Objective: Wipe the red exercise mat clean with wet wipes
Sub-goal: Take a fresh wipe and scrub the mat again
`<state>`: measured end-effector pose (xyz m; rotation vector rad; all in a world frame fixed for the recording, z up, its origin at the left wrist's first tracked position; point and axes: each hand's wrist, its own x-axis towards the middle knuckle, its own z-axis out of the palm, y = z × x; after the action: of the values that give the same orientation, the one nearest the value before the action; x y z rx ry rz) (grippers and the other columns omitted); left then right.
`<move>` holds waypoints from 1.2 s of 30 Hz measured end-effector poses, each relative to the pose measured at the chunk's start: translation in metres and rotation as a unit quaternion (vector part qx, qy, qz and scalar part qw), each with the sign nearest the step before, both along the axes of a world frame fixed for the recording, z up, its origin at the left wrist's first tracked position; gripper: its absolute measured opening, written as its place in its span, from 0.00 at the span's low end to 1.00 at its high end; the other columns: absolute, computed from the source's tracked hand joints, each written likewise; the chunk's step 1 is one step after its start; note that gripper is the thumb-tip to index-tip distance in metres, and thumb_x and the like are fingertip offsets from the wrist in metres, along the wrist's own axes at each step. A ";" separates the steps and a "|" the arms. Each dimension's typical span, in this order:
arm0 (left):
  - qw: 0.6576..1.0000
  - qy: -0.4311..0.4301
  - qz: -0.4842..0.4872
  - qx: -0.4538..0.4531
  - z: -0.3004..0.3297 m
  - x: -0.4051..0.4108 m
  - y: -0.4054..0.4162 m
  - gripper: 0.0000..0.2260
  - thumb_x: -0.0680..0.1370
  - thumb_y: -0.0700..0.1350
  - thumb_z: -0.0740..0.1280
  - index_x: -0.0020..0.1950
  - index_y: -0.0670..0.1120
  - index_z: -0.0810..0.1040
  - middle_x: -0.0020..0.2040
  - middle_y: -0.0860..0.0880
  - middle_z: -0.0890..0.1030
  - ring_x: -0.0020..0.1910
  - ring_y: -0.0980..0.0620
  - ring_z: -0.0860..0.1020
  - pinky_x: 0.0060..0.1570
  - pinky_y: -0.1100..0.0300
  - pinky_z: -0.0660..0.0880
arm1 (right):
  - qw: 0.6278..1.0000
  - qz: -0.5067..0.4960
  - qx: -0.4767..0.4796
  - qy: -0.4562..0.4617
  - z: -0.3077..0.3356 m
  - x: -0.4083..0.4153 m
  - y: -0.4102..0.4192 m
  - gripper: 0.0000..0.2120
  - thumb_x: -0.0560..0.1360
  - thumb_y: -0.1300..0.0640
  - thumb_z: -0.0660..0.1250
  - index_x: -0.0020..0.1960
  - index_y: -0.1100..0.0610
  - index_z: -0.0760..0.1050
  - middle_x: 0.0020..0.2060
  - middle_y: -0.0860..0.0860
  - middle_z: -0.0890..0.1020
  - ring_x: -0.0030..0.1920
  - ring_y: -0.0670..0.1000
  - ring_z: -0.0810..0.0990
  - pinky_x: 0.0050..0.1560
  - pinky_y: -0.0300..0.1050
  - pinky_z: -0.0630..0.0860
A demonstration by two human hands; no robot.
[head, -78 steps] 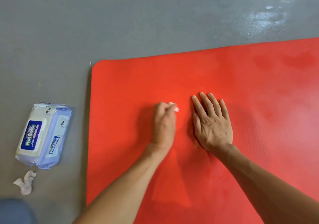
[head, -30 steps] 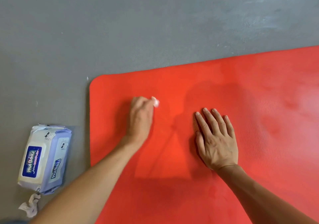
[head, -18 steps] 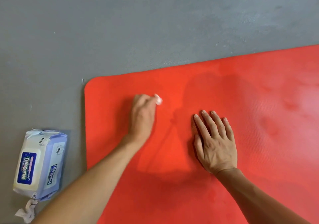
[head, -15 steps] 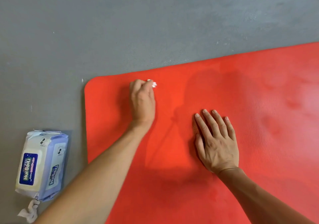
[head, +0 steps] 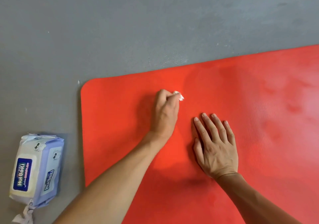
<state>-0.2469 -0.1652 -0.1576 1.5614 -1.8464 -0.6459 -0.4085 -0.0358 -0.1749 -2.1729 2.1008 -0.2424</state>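
Observation:
The red exercise mat [head: 259,103] lies on the grey floor and fills the right and lower part of the view; its rounded far left corner shows. My left hand [head: 164,113] is curled round a small crumpled white wet wipe [head: 179,96] and presses it on the mat near the far edge. Only a bit of the wipe sticks out past my fingers. My right hand [head: 215,146] lies flat on the mat, fingers straight and slightly spread, just right of the left hand.
A pale blue pack of wet wipes [head: 37,170] lies on the grey floor [head: 120,25] left of the mat. A crumpled used wipe [head: 24,215] sits at the pack's near end, at the frame's bottom edge.
My left hand with the wipe moved to the right and a little toward me on the mat, after reaching up near the far edge. My right hand stayed flat in place.

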 end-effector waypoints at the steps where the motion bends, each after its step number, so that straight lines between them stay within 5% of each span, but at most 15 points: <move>1: 0.998 -0.002 -0.066 0.015 0.003 -0.001 0.019 0.09 0.84 0.42 0.65 0.56 0.42 0.85 0.46 0.53 0.75 0.45 0.59 0.75 0.52 0.60 0.76 | 1.000 0.001 -0.002 0.000 0.000 -0.001 0.000 0.29 0.80 0.49 0.60 0.80 0.50 0.65 0.79 0.51 0.67 0.81 0.55 0.61 0.78 0.62 0.59; 4: 0.990 -0.040 -0.137 -0.003 0.006 0.029 0.008 0.09 0.85 0.42 0.66 0.55 0.42 0.86 0.44 0.50 0.76 0.45 0.54 0.75 0.51 0.60 0.73 | 1.000 -0.002 -0.001 -0.003 0.001 -0.001 0.000 0.29 0.80 0.48 0.60 0.80 0.50 0.65 0.79 0.51 0.67 0.80 0.55 0.61 0.78 0.62 0.59; 9: 0.992 -0.088 0.076 0.051 0.000 0.039 -0.061 0.10 0.83 0.37 0.62 0.57 0.41 0.82 0.55 0.42 0.78 0.53 0.47 0.74 0.54 0.58 0.71 | 1.000 0.001 0.010 0.001 0.000 -0.001 -0.001 0.29 0.80 0.48 0.59 0.80 0.50 0.64 0.79 0.51 0.66 0.81 0.55 0.60 0.78 0.62 0.59; 15: 0.992 -0.060 -0.107 -0.031 0.004 0.024 -0.003 0.05 0.82 0.37 0.69 0.53 0.39 0.85 0.42 0.46 0.76 0.43 0.51 0.74 0.48 0.59 0.72 | 1.000 -0.001 0.006 -0.007 0.002 -0.001 -0.002 0.29 0.80 0.48 0.59 0.80 0.50 0.65 0.79 0.51 0.67 0.80 0.55 0.61 0.78 0.63 0.60; 19: 0.990 -0.092 0.082 -0.069 -0.007 0.068 -0.066 0.06 0.78 0.32 0.69 0.50 0.38 0.85 0.40 0.43 0.75 0.41 0.51 0.73 0.47 0.57 0.70 | 1.000 -0.001 0.007 -0.004 0.001 0.000 -0.004 0.29 0.79 0.49 0.60 0.80 0.50 0.65 0.78 0.52 0.67 0.80 0.55 0.61 0.78 0.63 0.60; 22: 0.987 -0.007 0.157 -0.028 -0.012 0.030 -0.067 0.07 0.78 0.30 0.67 0.50 0.37 0.84 0.44 0.44 0.75 0.44 0.53 0.73 0.50 0.53 0.74 | 1.000 0.001 0.011 0.000 0.000 0.000 -0.001 0.29 0.79 0.49 0.60 0.80 0.50 0.65 0.79 0.52 0.67 0.80 0.56 0.61 0.78 0.63 0.60; 27: 0.992 -0.039 -0.098 -0.069 0.000 -0.007 -0.004 0.05 0.81 0.34 0.70 0.54 0.39 0.85 0.42 0.45 0.76 0.44 0.46 0.77 0.49 0.56 0.74 | 1.000 0.001 0.012 -0.005 0.001 -0.001 -0.001 0.29 0.79 0.48 0.60 0.80 0.50 0.65 0.79 0.51 0.66 0.81 0.55 0.60 0.77 0.63 0.60; 29: 0.988 -0.063 -0.116 -0.075 -0.001 0.018 -0.019 0.05 0.81 0.35 0.70 0.53 0.38 0.85 0.42 0.44 0.77 0.43 0.46 0.77 0.48 0.54 0.74 | 1.000 0.001 0.010 -0.006 0.001 0.000 -0.002 0.29 0.80 0.48 0.59 0.80 0.50 0.64 0.79 0.51 0.66 0.81 0.55 0.60 0.78 0.63 0.60; 33: 0.990 -0.106 0.071 -0.052 -0.006 0.051 -0.075 0.08 0.79 0.34 0.66 0.52 0.39 0.85 0.43 0.40 0.77 0.43 0.41 0.77 0.47 0.51 0.73 | 1.000 0.000 0.008 -0.003 -0.001 0.000 -0.003 0.29 0.79 0.48 0.59 0.80 0.50 0.65 0.79 0.51 0.67 0.81 0.55 0.61 0.78 0.63 0.59; 36: 0.993 -0.058 0.079 -0.067 -0.011 -0.001 -0.075 0.10 0.76 0.33 0.65 0.50 0.39 0.86 0.41 0.41 0.76 0.41 0.42 0.78 0.46 0.52 0.72 | 1.000 0.001 0.007 -0.004 0.000 0.001 -0.002 0.29 0.79 0.48 0.60 0.80 0.50 0.65 0.79 0.51 0.67 0.80 0.55 0.61 0.78 0.63 0.60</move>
<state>-0.2478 -0.2400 -0.1685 1.6647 -1.7876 -0.3586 -0.4077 -0.0379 -0.1747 -2.1629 2.0894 -0.2364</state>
